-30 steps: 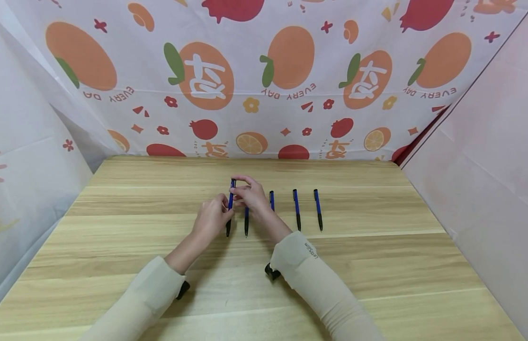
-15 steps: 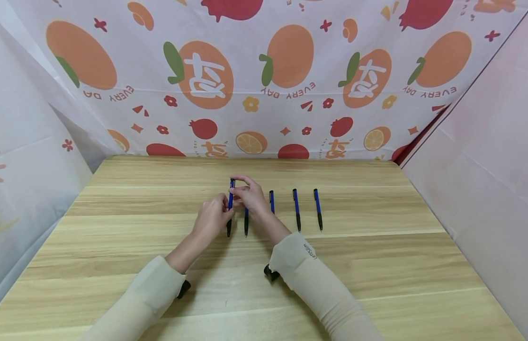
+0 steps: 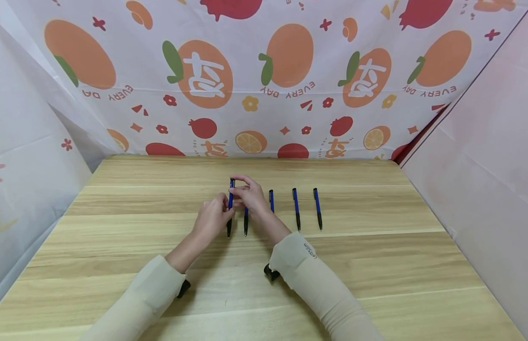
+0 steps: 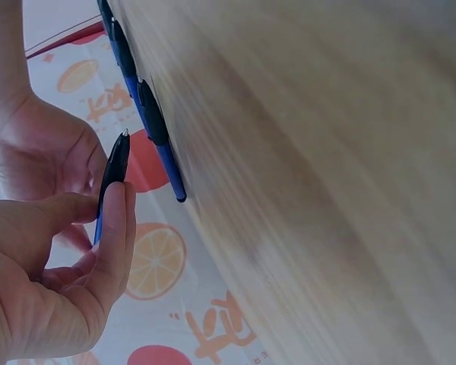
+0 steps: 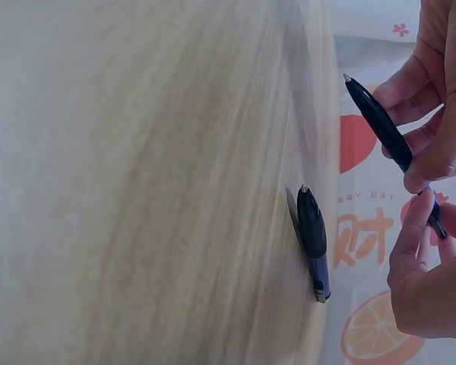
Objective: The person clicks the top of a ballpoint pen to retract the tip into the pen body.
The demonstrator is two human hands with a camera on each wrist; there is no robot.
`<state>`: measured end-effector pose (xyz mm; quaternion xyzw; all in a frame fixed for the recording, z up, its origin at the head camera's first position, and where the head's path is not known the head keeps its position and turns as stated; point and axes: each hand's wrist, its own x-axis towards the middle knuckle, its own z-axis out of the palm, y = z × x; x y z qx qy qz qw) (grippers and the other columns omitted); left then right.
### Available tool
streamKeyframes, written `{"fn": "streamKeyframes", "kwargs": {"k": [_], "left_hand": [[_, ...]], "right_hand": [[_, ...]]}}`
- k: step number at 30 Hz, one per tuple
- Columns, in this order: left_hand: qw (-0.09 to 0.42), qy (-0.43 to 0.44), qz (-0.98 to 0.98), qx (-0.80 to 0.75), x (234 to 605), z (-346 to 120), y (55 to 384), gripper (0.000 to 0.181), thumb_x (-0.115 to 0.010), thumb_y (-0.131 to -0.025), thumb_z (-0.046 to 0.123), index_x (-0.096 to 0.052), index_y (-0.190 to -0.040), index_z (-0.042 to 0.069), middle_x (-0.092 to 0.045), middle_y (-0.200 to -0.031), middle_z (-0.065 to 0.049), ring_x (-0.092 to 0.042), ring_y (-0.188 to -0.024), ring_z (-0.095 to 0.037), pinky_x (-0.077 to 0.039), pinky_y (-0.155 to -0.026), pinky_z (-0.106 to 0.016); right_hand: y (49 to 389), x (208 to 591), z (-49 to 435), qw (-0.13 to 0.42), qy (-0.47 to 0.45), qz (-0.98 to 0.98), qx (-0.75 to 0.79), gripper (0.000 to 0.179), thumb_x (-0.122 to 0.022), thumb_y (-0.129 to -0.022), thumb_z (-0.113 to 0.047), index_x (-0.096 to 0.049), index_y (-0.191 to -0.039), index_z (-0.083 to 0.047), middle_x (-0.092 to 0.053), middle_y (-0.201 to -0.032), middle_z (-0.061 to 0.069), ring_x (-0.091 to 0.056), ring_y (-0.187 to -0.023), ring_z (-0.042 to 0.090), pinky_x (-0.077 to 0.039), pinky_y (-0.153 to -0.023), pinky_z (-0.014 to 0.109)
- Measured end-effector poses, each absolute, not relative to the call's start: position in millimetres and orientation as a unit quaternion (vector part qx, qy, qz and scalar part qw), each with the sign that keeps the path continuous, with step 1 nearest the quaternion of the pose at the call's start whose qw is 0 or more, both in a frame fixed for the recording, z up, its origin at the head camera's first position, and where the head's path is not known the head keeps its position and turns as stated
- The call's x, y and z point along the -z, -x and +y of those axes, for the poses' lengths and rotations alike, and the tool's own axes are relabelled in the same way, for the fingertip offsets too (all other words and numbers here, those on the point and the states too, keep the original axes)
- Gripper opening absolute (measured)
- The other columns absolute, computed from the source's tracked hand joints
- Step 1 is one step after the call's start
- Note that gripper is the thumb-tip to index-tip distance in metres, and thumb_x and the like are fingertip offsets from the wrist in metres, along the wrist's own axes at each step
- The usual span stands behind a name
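Note:
A blue pen (image 3: pixel 231 201) with a black grip is held up off the table between the two hands. My left hand (image 3: pixel 210 215) pinches it around the middle with thumb and fingers; its metal tip shows beyond the black grip (image 4: pixel 117 161) in the left wrist view. Higher on the barrel, my right hand (image 3: pixel 253 199) holds the pen between thumb and fingers, the index finger reaching over its top end. Directly under the right hand lies a second blue pen (image 3: pixel 246 222), its upper part hidden. The right hand and wrist cover the lower part of a third pen (image 3: pixel 272 199).
Farther right, two more blue pens (image 3: pixel 296 208) lie in the same row, tips toward the person. All rest on a wooden table (image 3: pixel 374 274). A fruit-print cloth (image 3: pixel 255 118) hangs behind the far edge, with pale cloth walls (image 3: pixel 481 142) at both sides.
Both hands keep their grip on the pen in almost the same spot; the pen has straightened very slightly. The pens on the table have not moved.

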<state>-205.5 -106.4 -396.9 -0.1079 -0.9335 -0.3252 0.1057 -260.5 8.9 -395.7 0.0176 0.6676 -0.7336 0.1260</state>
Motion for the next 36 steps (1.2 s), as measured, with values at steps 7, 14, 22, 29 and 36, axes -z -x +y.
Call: {"fn": "streamKeyframes", "kwargs": {"k": [7, 14, 22, 29, 36], "left_hand": [[0.102, 0.105, -0.936, 0.321, 396.2, -105.9, 205.0, 0.013, -0.064, -0.081, 0.002, -0.052, -0.078, -0.001, -0.053, -0.06, -0.005, -0.047, -0.045, -0.012, -0.039, -0.037, -0.021], [0.1, 0.102, -0.939, 0.313, 396.4, -106.3, 205.0, 0.013, -0.063, -0.081, 0.001, -0.051, -0.078, -0.001, -0.051, -0.059, -0.004, -0.046, -0.045, -0.012, -0.037, -0.037, -0.021], [0.104, 0.107, -0.938, 0.314, 396.7, -107.0, 205.3, 0.013, -0.063, -0.082, 0.001, -0.051, -0.077, -0.001, -0.05, -0.059, -0.004, -0.045, -0.045, -0.012, -0.035, -0.037, -0.02], [0.096, 0.094, -0.941, 0.311, 393.8, -106.3, 207.0, 0.014, -0.062, -0.083, 0.003, -0.052, -0.076, -0.002, -0.052, -0.061, -0.006, -0.048, -0.049, -0.014, -0.039, -0.04, -0.024], [0.063, 0.089, -0.942, 0.317, 390.5, -106.9, 206.1, 0.013, -0.061, -0.085, 0.004, -0.051, -0.079, -0.003, -0.052, -0.062, -0.007, -0.047, -0.047, -0.014, -0.039, -0.039, -0.022]], "right_hand": [[261.5, 394.5, 8.6, 0.126, -0.02, 0.677, 0.725, 0.035, -0.062, -0.087, -0.004, -0.059, -0.121, -0.013, -0.063, -0.089, 0.006, -0.057, -0.064, 0.014, -0.048, -0.048, 0.02], [261.6, 394.8, 8.9, 0.134, -0.017, 0.669, 0.73, 0.036, -0.06, -0.088, -0.004, -0.058, -0.123, -0.013, -0.063, -0.089, 0.008, -0.056, -0.059, 0.012, -0.048, -0.046, 0.018], [260.9, 397.4, 7.1, 0.125, -0.018, 0.665, 0.736, 0.035, -0.061, -0.087, -0.003, -0.059, -0.121, -0.013, -0.063, -0.085, 0.008, -0.054, -0.06, 0.013, -0.047, -0.047, 0.019], [259.7, 393.4, 2.6, 0.123, -0.031, 0.67, 0.732, 0.034, -0.061, -0.087, -0.003, -0.06, -0.12, -0.013, -0.062, -0.082, 0.008, -0.054, -0.065, 0.016, -0.048, -0.052, 0.024], [258.4, 393.7, 0.3, 0.11, -0.039, 0.675, 0.728, 0.034, -0.061, -0.087, -0.001, -0.06, -0.12, -0.012, -0.061, -0.08, 0.006, -0.056, -0.065, 0.013, -0.051, -0.055, 0.025]]}}
